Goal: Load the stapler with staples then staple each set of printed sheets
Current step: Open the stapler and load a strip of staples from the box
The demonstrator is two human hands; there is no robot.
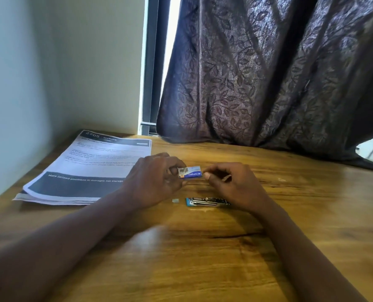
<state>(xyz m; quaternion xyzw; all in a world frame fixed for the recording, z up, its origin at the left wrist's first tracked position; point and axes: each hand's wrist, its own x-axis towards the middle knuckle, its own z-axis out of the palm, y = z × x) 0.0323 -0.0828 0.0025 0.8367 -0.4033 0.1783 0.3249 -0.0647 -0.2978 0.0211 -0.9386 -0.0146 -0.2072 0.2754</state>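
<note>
My left hand (154, 179) grips a small blue staple box (191, 172) by its left end, just above the wooden table (203, 247). My right hand (231, 182) pinches the box's right end with thumb and forefinger. The stapler (206, 202), blue and silver, lies flat on the table just below the box, partly under my right wrist. A tiny strip of staples (175, 200) rests left of the stapler. The stack of printed sheets (87, 168) lies at the table's left, touching my left hand's back.
A dark patterned curtain (268, 73) hangs down onto the table's far edge. A pale wall (39, 73) borders the left side. A small pale speck (281, 179) lies on the wood to the right.
</note>
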